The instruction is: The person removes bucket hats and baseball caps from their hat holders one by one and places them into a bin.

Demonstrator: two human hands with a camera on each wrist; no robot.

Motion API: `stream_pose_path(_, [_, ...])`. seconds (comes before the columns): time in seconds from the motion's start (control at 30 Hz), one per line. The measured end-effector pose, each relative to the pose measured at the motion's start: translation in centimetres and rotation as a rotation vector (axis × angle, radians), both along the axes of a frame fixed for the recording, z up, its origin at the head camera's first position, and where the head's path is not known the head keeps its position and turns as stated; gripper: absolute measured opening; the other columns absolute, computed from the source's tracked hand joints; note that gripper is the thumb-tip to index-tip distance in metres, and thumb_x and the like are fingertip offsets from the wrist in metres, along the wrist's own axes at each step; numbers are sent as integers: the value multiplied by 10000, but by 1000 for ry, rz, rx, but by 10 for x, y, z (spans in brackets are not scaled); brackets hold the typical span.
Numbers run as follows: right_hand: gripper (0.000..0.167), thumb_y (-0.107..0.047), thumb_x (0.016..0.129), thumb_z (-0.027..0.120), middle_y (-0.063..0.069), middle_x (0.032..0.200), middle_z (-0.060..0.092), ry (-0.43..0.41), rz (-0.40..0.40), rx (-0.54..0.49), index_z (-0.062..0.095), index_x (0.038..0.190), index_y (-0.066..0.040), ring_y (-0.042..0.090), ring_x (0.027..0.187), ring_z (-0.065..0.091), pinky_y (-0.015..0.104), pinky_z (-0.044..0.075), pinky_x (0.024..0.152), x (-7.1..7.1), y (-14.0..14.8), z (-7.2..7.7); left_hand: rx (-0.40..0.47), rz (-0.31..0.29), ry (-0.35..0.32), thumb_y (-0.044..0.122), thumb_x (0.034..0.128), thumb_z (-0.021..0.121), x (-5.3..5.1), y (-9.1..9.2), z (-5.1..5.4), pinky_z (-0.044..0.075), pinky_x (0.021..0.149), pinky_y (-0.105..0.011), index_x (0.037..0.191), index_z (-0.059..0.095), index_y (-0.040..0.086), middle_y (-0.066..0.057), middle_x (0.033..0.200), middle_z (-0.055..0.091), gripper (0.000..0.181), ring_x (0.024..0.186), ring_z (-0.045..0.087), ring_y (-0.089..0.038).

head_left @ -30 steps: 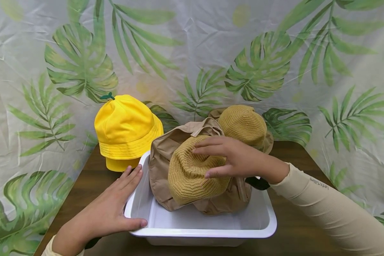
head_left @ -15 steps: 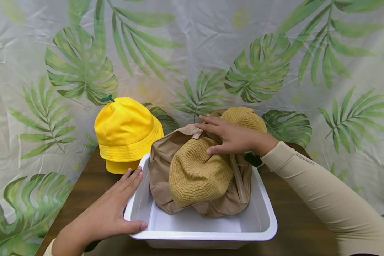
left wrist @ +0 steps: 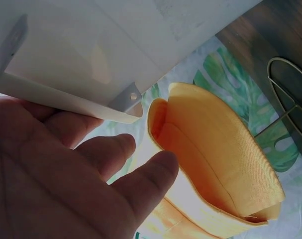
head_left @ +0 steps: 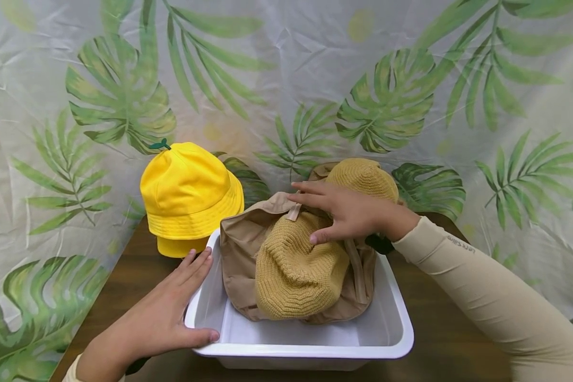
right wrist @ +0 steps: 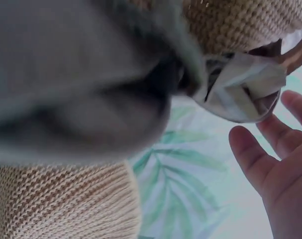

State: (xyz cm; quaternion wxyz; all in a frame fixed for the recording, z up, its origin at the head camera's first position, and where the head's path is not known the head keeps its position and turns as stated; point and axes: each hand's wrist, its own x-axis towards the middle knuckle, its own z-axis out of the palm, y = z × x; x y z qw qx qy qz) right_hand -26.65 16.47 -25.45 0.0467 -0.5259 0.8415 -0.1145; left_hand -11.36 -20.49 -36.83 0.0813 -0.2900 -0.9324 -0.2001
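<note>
Your hands (head_left: 159,307) (head_left: 353,209): two
Yellow hats (head_left: 188,196): one
Knitted hats (head_left: 301,278) (head_left: 365,175): two
Brown cloths (head_left: 241,249): at least one
Tubs (head_left: 301,351): one
Tables (head_left: 451,297): one

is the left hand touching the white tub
Touching: the head view shows the left hand laid over the side of the white tub, and the left wrist view shows fingers against its rim.

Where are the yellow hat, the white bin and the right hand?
yellow hat (head_left: 188,192): head view, on the near side of its crown
white bin (head_left: 305,352): head view, on its near rim
right hand (head_left: 352,211): head view, on the back of the hand
</note>
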Motion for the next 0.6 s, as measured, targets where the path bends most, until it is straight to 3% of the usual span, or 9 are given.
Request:
stream_pose_path(0.3, [1044,-743,792,616,73,1660,74,75,126,27,272,1585,-158,321,1510,-1,573,159,1156,34,-3,-8,15,-17,12,681,769,710,0,1,-1,0,1093,-131,1548,300,11,-93,1622,247,1107,1469,191,-408])
stream_pose_path(0.43, [1100,-793,749,592,106,1659,70,84,183,36,272,1584,-153,346,1506,-2,580,175,1150,50,-5,-15,10,-8,-1,685,767,708,-1,0,-1,37,1117,-170,1553,289,18,-110,1619,247,1113,1477,175,-394])
stream_pose_path(0.6, [1108,-810,726,605,114,1658,67,124,197,153,241,1596,-227,378,1500,22,551,206,1151,62,-10,-33,6,14,-27,700,757,705,0,0,0,116,1142,-246,1554,291,25,-122,1608,263,1124,1480,171,-384])
